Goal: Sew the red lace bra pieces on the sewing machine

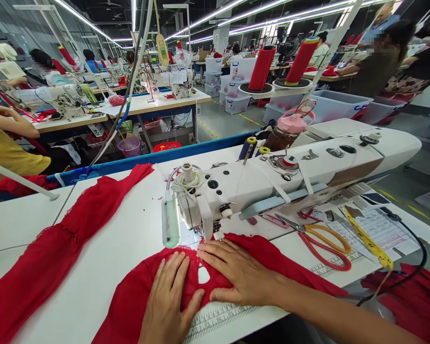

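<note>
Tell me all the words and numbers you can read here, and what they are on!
None can be read for sure.
Ruler strip on the table edge: marks and numbers too small.
Printed sheet by the scissors: text too small.
Yellow tape measure: numbers blurred.
Hanging yellow tag: print blurred.
Sewing machine: no readable brand.
The left hand and right hand press plain red fabric.

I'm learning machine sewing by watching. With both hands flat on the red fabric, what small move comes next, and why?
Probably ease the red fabric forward under the sewing machine: left hand and right hand press it flat just before the needle area.
</note>
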Tool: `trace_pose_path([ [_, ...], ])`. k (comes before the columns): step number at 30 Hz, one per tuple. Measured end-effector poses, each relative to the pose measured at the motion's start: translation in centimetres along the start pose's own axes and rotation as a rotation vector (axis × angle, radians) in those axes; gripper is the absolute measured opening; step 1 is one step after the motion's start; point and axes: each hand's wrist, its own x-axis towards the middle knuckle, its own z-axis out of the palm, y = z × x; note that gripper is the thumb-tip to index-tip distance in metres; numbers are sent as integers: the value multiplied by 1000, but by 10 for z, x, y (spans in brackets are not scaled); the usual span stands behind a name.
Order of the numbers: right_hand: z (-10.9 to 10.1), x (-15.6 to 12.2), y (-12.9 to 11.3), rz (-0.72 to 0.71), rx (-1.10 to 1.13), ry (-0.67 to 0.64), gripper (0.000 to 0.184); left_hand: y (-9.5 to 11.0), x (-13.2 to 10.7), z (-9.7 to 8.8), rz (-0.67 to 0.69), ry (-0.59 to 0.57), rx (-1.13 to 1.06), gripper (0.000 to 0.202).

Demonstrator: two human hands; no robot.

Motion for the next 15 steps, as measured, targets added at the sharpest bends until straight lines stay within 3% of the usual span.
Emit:
trace_pose_path([
  [8,1,-1,1,-16,38,38,75,-1,3,-2,16,12,-8,62],
  [12,-6,-2,-2,-44,32,48,76,13,-8,-5,36,107,3,55],
  [15,-13,-2,-7,-61,22,128,50,31,-29,0,34,184,12,48],
])
